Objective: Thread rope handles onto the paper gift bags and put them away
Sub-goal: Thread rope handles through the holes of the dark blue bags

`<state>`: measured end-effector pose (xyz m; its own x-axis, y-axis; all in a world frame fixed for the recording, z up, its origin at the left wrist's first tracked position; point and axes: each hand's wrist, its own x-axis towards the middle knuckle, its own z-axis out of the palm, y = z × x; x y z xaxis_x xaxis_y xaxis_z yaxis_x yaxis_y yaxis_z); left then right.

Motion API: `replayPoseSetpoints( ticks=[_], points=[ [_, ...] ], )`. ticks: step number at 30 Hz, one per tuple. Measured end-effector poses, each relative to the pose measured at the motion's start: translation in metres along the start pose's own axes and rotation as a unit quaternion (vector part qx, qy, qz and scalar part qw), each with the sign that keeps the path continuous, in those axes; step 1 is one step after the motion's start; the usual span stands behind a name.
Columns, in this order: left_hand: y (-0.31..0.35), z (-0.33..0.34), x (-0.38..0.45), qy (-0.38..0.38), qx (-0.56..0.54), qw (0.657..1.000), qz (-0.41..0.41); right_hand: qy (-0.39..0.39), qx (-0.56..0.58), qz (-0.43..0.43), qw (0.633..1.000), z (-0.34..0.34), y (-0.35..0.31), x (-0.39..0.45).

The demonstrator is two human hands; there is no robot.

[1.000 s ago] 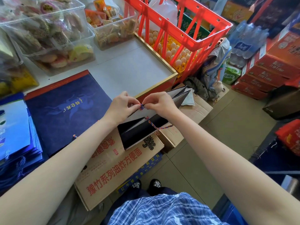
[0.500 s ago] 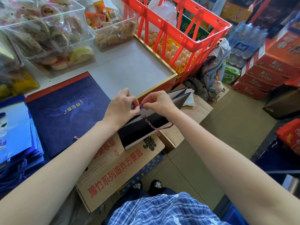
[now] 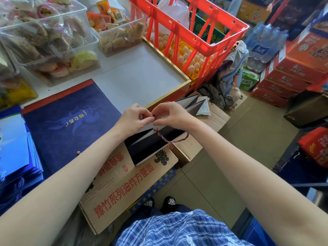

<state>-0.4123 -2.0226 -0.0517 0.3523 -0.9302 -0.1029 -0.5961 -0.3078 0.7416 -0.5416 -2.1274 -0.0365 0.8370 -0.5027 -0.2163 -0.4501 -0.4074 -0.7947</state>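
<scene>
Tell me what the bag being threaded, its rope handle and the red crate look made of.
Gift bag: stiff paper or card, matte dark outside, pale inside; it holds sharp accordion folds.
Rope handle: twisted multicolour cord, probably textile; spiral strands show and it hangs in a limp loop.
Red crate: moulded plastic, slightly glossy, with an even colour and open lattice walls.
</scene>
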Motion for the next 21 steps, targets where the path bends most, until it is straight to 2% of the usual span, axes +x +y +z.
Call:
replayPoseSetpoints(
  ticks=[5, 11, 14, 18, 21],
  points=[
    [-0.0004, 0.0007, 0.0013, 0.002, -0.061, 0.998, -0.029, 0.028, -0.017, -0.013, 0.999, 0.003, 0.0003, -0.0002],
    [-0.0053, -0.0004, -0.0031, -0.037, -0.136, 0.989, -0.053, 0.001, -0.05, -0.024, 0.998, 0.002, 0.0002, -0.0007],
    [-0.0044, 0.0021, -0.0042, -0.03, -0.087, 0.995, -0.03, -0.008, -0.052, -0.033, 0.998, 0.0005, 0.0002, 0.0003],
    [-0.0023, 0.0061, -0.0038, 0.036, 0.024, 0.999, 0.025, 0.006, -0.021, -0.034, 0.999, -0.0015, 0.0031, 0.0008],
    [-0.0007, 0.0091, -0.0029, 0.059, 0.05, 0.996, 0.04, 0.027, -0.004, -0.023, 0.999, -0.0028, 0.0048, 0.0002]
  ],
)
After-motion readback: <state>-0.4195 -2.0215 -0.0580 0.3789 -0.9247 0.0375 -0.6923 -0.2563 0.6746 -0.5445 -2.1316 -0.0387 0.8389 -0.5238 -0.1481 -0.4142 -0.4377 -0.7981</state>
